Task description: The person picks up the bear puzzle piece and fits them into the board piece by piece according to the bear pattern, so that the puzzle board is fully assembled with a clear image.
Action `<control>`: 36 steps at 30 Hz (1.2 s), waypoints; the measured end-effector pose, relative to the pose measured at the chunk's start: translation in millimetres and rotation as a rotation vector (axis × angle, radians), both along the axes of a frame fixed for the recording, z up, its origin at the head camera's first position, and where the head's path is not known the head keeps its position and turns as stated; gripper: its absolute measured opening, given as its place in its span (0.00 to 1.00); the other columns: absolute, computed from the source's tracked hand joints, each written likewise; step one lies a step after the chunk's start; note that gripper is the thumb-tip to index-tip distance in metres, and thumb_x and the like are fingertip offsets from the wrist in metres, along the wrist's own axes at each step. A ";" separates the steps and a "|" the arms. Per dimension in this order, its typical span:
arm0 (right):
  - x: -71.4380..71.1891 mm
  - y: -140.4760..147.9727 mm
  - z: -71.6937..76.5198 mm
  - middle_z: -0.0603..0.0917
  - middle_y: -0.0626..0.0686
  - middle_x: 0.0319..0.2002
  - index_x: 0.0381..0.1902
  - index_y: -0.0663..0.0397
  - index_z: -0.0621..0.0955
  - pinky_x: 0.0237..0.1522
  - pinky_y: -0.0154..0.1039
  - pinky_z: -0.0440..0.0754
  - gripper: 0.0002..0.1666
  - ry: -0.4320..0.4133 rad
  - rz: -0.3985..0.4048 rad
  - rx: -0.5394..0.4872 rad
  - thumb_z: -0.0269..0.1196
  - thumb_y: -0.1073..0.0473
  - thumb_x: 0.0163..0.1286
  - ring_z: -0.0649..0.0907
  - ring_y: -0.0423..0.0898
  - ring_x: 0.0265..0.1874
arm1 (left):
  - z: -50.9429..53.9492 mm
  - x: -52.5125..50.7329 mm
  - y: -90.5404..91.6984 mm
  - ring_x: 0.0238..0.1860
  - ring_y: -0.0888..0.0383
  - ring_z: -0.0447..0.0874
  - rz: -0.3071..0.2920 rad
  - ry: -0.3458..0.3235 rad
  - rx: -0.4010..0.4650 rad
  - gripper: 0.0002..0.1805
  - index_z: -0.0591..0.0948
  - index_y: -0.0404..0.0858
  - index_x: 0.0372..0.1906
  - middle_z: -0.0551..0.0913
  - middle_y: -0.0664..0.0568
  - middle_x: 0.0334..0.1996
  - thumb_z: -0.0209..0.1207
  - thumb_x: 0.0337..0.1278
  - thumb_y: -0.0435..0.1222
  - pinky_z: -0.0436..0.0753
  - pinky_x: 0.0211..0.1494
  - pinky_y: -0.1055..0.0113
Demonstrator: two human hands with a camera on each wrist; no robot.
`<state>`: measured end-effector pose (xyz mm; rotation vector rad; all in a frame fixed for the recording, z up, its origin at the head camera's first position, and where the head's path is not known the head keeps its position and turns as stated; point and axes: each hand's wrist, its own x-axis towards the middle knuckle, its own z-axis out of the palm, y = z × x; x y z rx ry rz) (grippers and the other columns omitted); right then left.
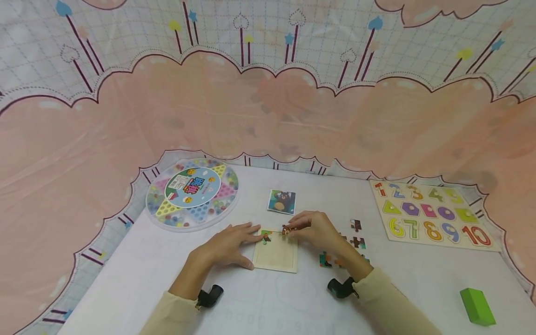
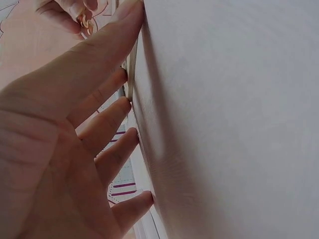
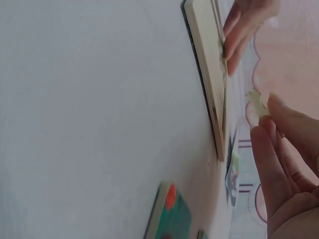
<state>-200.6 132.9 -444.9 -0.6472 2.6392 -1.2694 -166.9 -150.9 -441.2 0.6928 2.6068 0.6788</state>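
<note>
A square wooden puzzle tray (image 1: 275,257) lies on the white table, with one or more picture pieces (image 1: 266,237) in its upper left corner. Along the tray's left edge rests my left hand (image 1: 222,246), fingers spread and straight, thumb near the lower left corner. My right hand (image 1: 316,231) pinches a brown jigsaw piece (image 1: 286,230) between thumb and fingers over the tray's upper right. In the right wrist view the pale side of this jigsaw piece (image 3: 257,103) shows, held above the tray (image 3: 207,55). Loose jigsaw pieces (image 1: 358,242) lie right of the tray, partly hidden by my right forearm.
Behind the tray lies a bear picture card (image 1: 282,201). A round marble game board (image 1: 192,195) sits at the back left, a wooden number board (image 1: 433,216) at the back right. Near the right front is a green block (image 1: 477,307).
</note>
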 end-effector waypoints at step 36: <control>-0.7 -34.4 -8.8 0.91 0.51 0.37 0.34 0.54 0.92 0.33 0.26 0.84 0.08 0.025 0.027 0.118 0.78 0.59 0.56 0.86 0.40 0.37 | 0.1 0.3 -1.0 0.83 0.43 0.55 -0.007 0.001 0.012 0.43 0.76 0.46 0.70 0.66 0.50 0.79 0.77 0.44 0.47 0.49 0.83 0.32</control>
